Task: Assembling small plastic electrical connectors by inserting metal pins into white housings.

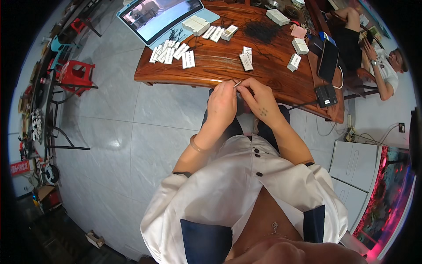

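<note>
My left hand [222, 105] and my right hand [260, 99] meet at the near edge of the wooden table. Between their fingertips they pinch a small, thin, whitish piece [237, 83], too small and turned too much to name. Just beyond my fingers lie two white printed cards [246, 61], one overlapping the other. Further left, several more white cards [167, 52] are spread in an overlapping group, with a single card [188, 59] beside them. A tangled heap of thin black strings [262, 31] rests at the far middle of the table.
A tablet in a light blue case [162, 17] stands at the table's far left. Stacks of white cards [196, 26] sit beside it, with another card stack [294, 62] on the right. A black phone-like screen [328, 60] stands further right. Beyond it sits another person [382, 66]. A red stool [77, 75] stands left.
</note>
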Tool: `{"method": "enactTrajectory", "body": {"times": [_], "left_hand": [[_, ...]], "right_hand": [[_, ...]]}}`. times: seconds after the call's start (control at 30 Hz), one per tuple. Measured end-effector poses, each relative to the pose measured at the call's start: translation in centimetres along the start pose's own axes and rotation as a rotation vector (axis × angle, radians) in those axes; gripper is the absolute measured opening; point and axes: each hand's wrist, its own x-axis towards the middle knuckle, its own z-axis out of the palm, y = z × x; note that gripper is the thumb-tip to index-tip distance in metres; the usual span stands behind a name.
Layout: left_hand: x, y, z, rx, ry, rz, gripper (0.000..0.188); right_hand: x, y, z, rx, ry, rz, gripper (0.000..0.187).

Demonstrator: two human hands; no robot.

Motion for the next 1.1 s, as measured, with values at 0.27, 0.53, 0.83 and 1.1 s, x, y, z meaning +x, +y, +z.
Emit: {"method": "enactTrajectory", "body": {"times": [0.27,0.53,0.83,1.1], "left_hand": [[-0.1,0.3,-1.0,-0.267,-0.252,-0.181,0.011],[-0.2,0.4,-1.0,-0.531,-0.426,-0.277,0.013],[0.0,0.2,-1.0,-0.577,-0.407,-0.343,0.016],[0.1,0.3,-0.8,-0.37,-0.3,-0.246,0.018]], "right_hand": [[1.0,1.9,-2.3,0.174,0.005,0.004,0.014],[1.1,1.7,-2.6,0.583,-0.219,0.175,0.015],[0.9,2.5,-1.7,0.679,-0.016,0.139,0.013],[0.2,0.8,-2.1,0.239,-0.026,-0.239,0.014]]}}
